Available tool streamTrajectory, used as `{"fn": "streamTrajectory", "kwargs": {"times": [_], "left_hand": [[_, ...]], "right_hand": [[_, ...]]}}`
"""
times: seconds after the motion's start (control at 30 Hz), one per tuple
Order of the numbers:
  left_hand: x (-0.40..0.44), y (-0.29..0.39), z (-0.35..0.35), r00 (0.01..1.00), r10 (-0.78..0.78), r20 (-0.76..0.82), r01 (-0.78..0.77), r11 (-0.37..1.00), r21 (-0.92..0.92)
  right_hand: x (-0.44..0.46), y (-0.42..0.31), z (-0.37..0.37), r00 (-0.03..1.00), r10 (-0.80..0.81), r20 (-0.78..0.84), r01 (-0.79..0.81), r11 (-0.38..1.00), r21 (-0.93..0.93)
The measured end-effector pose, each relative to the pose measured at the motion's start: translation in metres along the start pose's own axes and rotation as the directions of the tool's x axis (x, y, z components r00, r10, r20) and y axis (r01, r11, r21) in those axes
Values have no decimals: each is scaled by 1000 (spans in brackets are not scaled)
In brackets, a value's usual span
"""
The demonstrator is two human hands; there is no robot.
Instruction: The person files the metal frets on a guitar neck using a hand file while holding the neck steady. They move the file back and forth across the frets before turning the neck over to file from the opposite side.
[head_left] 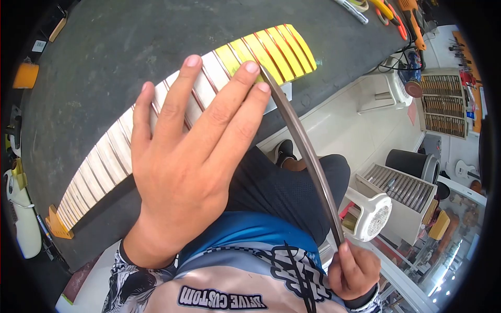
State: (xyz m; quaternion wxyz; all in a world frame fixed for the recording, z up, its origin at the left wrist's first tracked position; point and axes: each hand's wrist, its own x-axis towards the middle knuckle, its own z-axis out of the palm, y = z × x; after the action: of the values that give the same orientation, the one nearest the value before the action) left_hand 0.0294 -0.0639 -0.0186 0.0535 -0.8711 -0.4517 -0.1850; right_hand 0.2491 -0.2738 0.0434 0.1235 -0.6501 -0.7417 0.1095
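A guitar neck [107,156] lies across the dark bench, its fretboard covered in white tape with yellow tape [286,49] at the far right end. Metal frets show as dark, reddish lines between the strips. My left hand [182,161] rests flat over the neck, fingers spread. Its two rightmost fingertips sit at the tip of a long, narrow metal file [305,141]. At the other end, my right hand [354,270] is closed around the file, low at the right near my body. The file crosses the neck's edge at a slant. A wooden end piece [58,223] shows at the neck's lower left.
The bench top [104,47] is dark. Pliers with yellow and red handles [391,15] and a pen-like tool [352,10] lie at its upper right. White stools [373,216], a tool rack [443,101] and a black bin [409,164] stand right.
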Motion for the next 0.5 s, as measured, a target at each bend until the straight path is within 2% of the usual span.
{"fn": "streamTrajectory", "kwargs": {"times": [0.1,0.27,0.33,0.43,0.5], "left_hand": [[0,1,0,1000,2,1,-2,1000,10],[1,0,-1,1000,5,10,-5,1000,3],[2,0,-1,1000,5,13,-5,1000,1],[2,-1,-1,1000,6,18,-6,1000,9],[2,0,-1,1000,3,19,-3,1000,11]], "right_hand": [[-7,-1,-3,999,-20,29,21,998,-58],[65,-4,-2,998,10,69,-14,998,61],[97,-1,11,997,-57,-48,60,997,49],[108,0,10,996,-76,-49,78,996,39],[84,9,13,996,-80,-46,82,995,50]]}}
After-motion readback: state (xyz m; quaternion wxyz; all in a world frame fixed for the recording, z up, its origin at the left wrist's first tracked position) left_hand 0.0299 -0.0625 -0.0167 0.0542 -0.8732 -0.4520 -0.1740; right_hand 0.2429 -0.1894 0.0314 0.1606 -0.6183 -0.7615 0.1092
